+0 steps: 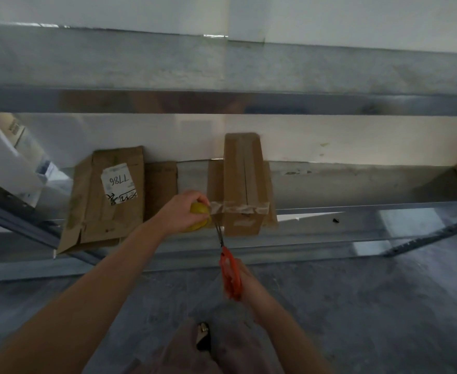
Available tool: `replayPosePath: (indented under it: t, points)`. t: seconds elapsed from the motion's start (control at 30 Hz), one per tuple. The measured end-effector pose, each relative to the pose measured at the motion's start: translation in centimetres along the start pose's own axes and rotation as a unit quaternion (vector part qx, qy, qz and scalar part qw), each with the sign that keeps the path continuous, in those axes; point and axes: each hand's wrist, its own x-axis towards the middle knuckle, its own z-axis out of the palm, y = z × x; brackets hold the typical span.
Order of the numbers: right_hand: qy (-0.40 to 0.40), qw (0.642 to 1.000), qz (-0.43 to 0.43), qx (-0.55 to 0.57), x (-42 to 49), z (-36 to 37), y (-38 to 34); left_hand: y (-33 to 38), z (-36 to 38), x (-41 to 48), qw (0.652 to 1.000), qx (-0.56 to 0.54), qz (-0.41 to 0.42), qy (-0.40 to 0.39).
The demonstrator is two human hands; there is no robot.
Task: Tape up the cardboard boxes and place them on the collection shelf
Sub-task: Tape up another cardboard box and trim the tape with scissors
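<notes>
In the head view, my left grip (183,211) sits at the centre of the frame, fingers curled round a yellow roll of clear packing tape (198,209). From the roll a stretch of shiny clear tape (239,207) runs to the right across the front top edge of a tall brown cardboard box (242,179). That box stands on the grey metal shelf (343,184), its closed flaps facing me, its far end against the pale wall.

Just below centre, my right grip (246,282) is closed on a pair of orange-handled scissors (230,273). Their thin metal blades point up, and the tips meet the tape between the roll and the box's left edge. Motion blur hides whether the blades are parted.

Left of centre, a flattened brown cardboard box with a white label (106,201) lies on the same shelf. White plastic bags (3,160) fill the left edge. A second grey shelf board (222,66) spans the upper frame, and mottled grey floor (370,306) fills the lower right.
</notes>
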Motion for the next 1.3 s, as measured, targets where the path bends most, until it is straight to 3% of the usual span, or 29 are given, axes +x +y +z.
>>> replayPosePath:
  t: [0.37, 0.57, 0.87, 1.03, 1.17, 1.3]
  points:
    - [0.027, 0.997, -0.041, 0.063, -1.2, 0.3, -2.9, -0.4, -0.5, 0.4, 1.000, 0.017, 0.010, -0.006]
    - [0.016, 0.996, -0.060, 0.066, -1.2, 0.1, -3.9, -0.7, -0.4, 0.8, 0.999, 0.024, 0.018, -0.012]
    - [0.083, 0.996, -0.037, 0.015, 0.4, 0.3, -4.2, -0.9, -0.2, 1.2, 0.999, 0.019, 0.039, -0.026]
    - [0.110, 0.988, -0.058, -0.086, 0.6, 0.8, -5.1, -0.5, -0.8, 1.3, 0.999, -0.006, 0.023, 0.032]
    - [0.172, 0.942, -0.059, -0.282, 0.6, 0.2, -4.5, -1.5, -1.5, 0.8, 0.999, 0.022, 0.005, 0.028]
    - [0.210, 0.915, -0.053, -0.341, 0.5, -1.1, -4.7, -2.5, -1.2, 0.3, 0.999, 0.053, 0.012, 0.007]
